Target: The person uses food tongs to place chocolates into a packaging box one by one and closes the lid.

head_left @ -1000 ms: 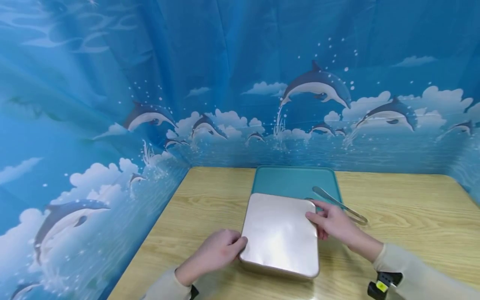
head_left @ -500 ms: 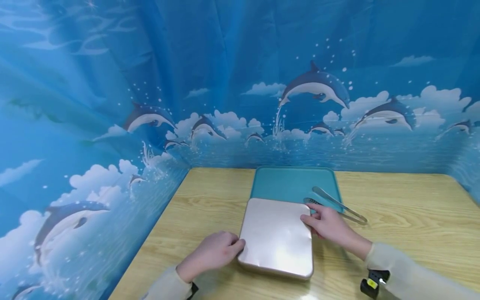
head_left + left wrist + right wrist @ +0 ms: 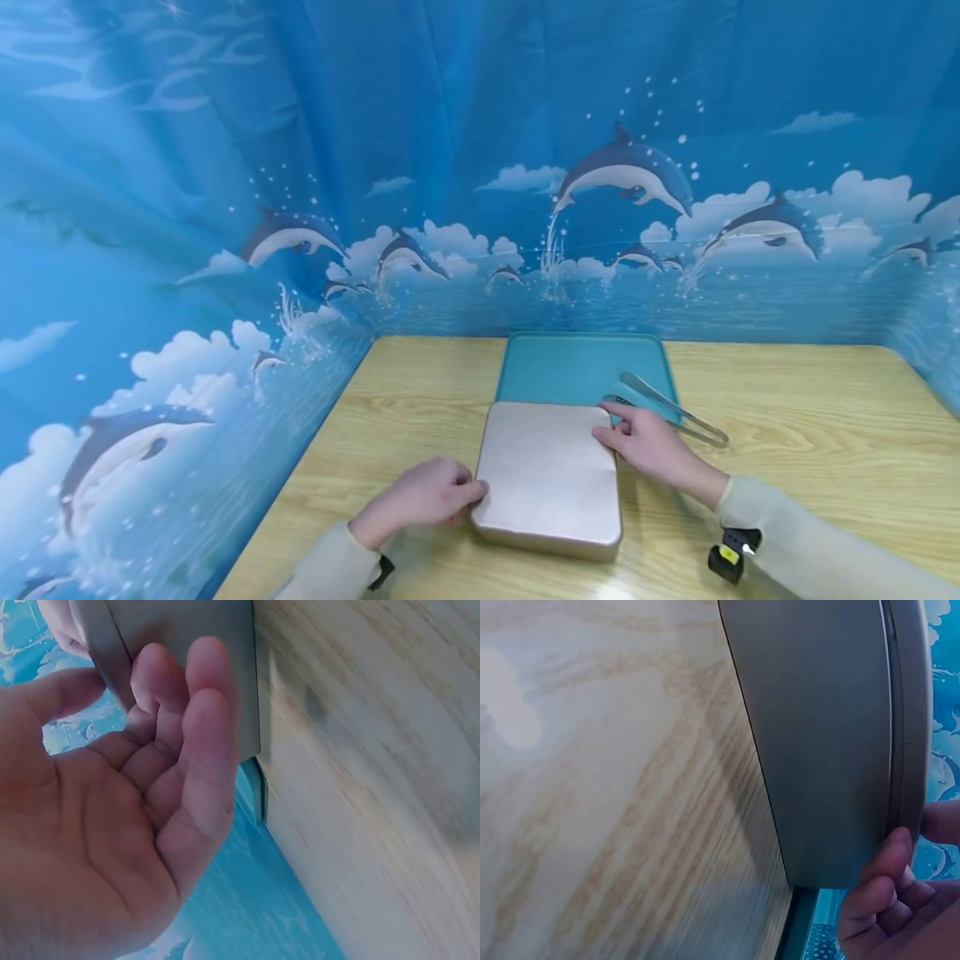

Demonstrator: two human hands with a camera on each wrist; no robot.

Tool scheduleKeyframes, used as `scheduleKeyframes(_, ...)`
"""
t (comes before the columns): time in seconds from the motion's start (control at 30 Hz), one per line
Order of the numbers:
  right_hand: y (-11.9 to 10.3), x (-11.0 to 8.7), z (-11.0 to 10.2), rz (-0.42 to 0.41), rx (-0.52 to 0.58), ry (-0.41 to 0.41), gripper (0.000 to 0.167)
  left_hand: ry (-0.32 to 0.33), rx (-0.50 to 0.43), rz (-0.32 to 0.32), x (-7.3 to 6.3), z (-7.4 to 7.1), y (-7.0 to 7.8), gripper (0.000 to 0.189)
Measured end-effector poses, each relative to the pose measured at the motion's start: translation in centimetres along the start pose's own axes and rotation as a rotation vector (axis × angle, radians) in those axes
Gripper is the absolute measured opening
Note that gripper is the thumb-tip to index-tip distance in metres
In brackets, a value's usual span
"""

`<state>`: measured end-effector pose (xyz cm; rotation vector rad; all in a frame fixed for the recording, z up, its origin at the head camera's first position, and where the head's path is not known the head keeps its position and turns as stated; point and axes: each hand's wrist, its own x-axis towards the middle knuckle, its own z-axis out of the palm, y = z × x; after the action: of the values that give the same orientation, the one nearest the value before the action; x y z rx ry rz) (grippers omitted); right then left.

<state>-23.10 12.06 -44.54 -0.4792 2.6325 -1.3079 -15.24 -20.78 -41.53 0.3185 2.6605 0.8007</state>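
A rectangular metal tin (image 3: 547, 546) with a plain silvery lid (image 3: 551, 471) lies flat on the table in front of me, top side up. At its near-left side my left hand (image 3: 431, 492) has its thumb on the lid's edge and its fingers curled below. In the left wrist view those fingers (image 3: 214, 727) bend beside the tin's wall. My right hand (image 3: 648, 442) pinches the lid's rim at the far-right corner, thumb above. Its fingertips (image 3: 895, 851) meet the lid seam in the right wrist view. The tin's inside is hidden.
Directly behind the tin, a teal tray (image 3: 570, 362) lies at the table's far edge. Metal tongs (image 3: 663, 400) rest across its right rim, handle end over the wooden table (image 3: 810, 433). A blue dolphin-print curtain (image 3: 465, 167) encloses the back and left.
The tin's top has shifted slightly left and toward me, uncovering more of the tray and the tongs. Both hands have moved with it, still at its left and right edges.
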Motion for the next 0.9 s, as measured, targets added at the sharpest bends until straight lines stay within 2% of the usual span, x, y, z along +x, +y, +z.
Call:
scheduleKeyframes(0.1, 0.0, 0.2, -0.1, -0.002, -0.011, 0.002, 0.064, 0.031, -0.025, 0.019, 0.7, -0.4, 0.0, 0.038)
scheduleKeyframes(0.23, 0.0, 0.3, -0.2, 0.002, -0.008, -0.010, 0.063, 0.104, -0.068, -0.003, 2.4, -0.8, 0.3, 0.028)
scheduleKeyframes(0.33, 0.0, 0.4, -0.2, 0.007, 0.008, -0.019, 0.063, 0.171, -0.078, -0.009, 4.2, -1.1, 0.5, 0.034)
scheduleKeyframes(0.43, 0.0, 0.4, 0.0, 0.023, 0.043, -0.031, 0.063, 0.235, -0.048, 0.023, 6.1, -1.3, 0.6, 0.044)
scheduleKeyframes(0.53, 0.1, 0.5, 0.1, 0.047, 0.083, -0.056, 0.064, 0.281, -0.024, 0.049, 7.7, -1.4, 0.4, 0.043)
scheduleKeyframes(0.6, 0.2, 0.5, 0.2, 0.067, 0.102, -0.074, 0.064, 0.294, -0.045, 0.046, 8.5, -1.4, 0.2, 0.037)
scheduleKeyframes(0.73, 0.2, 0.5, 0.3, 0.057, 0.104, -0.080, 0.062, 0.303, -0.118, 0.008, 9.4, -1.3, 0.0, 0.029)
scheduleKeyframes(0.9, 0.4, 0.6, 0.1, 0.045, 0.123, -0.078, 0.060, 0.315, -0.114, 0.009, 10.0, -1.1, -0.1, 0.028)
